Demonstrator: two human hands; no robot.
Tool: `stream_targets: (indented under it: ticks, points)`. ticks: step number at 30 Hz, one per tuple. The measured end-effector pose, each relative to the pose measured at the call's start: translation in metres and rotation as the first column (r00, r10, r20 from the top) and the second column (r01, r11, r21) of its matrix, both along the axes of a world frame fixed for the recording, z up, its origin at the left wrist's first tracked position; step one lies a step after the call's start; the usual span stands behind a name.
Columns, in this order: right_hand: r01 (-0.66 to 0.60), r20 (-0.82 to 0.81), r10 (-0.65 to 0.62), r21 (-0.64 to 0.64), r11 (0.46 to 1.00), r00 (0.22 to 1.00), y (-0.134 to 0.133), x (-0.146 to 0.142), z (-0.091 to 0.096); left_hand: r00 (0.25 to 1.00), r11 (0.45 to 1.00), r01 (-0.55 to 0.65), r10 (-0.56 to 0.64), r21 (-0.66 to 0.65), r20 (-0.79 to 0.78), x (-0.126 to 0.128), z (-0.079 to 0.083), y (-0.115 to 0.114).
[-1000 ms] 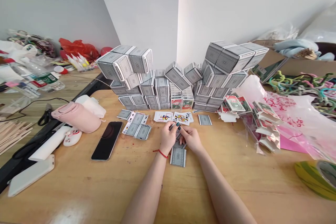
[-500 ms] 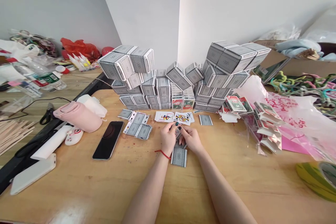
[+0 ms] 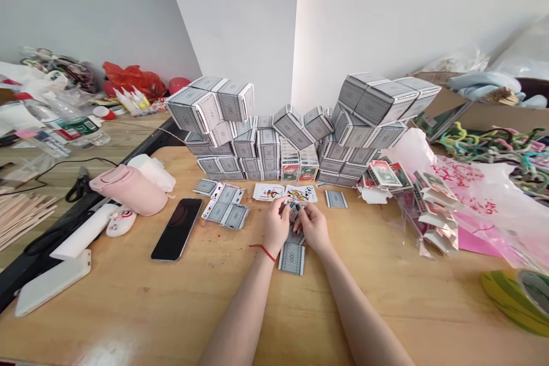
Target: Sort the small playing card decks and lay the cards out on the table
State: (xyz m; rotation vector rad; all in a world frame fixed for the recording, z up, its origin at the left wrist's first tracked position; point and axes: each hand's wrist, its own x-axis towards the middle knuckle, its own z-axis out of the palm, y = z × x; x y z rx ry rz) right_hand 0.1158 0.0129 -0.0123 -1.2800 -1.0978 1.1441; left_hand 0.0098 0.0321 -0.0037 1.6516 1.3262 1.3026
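Note:
My left hand (image 3: 275,227) and my right hand (image 3: 313,227) meet at the middle of the wooden table (image 3: 180,303), fingers pinched together on a few playing cards (image 3: 294,211) held between them. A face-down deck (image 3: 291,257) lies just under my wrists. Face-up cards (image 3: 268,191) and a queen card (image 3: 301,194) lie just beyond my fingers. More face-down cards (image 3: 225,211) are spread to the left, and a single one (image 3: 335,198) to the right.
A wall of grey card boxes (image 3: 295,131) stands at the back. A black phone (image 3: 176,228), a pink pouch (image 3: 128,189) and a white case (image 3: 51,283) lie left. Opened card packs (image 3: 429,200) and pink plastic bags (image 3: 480,194) fill the right; a yellow-green roll (image 3: 514,291) sits far right.
My hands have stayed in place, shifting the cards slightly between the fingers. The camera has tilted a little, so the scene sits slightly lower.

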Motion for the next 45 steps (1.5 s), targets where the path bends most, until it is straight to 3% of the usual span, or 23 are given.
stream_targets:
  ticks: [5, 16, 24, 36, 45]
  points:
    - [0.140, 0.127, -0.147, 0.060, 0.988, 0.981, 0.000, 0.003, -0.001, 0.999, 0.997, -0.022, 0.024, 0.075, -0.026, -0.001, 0.004, -0.003]
    - [0.236, 0.348, -0.299, 0.210, 0.949, 0.889, -0.001, 0.008, -0.004, 0.981, 0.988, -0.070, 0.093, 0.138, -0.169, -0.002, 0.004, -0.005]
    - [0.180, 0.420, -0.283, 0.269, 0.946, 0.862, 0.001, 0.011, -0.002, 0.965, 0.983, -0.100, 0.134, 0.156, -0.225, -0.003, -0.003, -0.003]
    - [0.155, 0.275, -0.191, 0.147, 0.977, 0.942, 0.004, 0.014, -0.006, 0.953, 0.984, -0.052, 0.100, 0.171, -0.287, -0.008, -0.002, -0.001]
    - [0.157, 0.465, -0.280, 0.285, 0.946, 0.840, 0.001, 0.016, -0.004, 0.964, 0.987, 0.029, 0.014, 0.157, -0.264, -0.008, 0.000, -0.001]
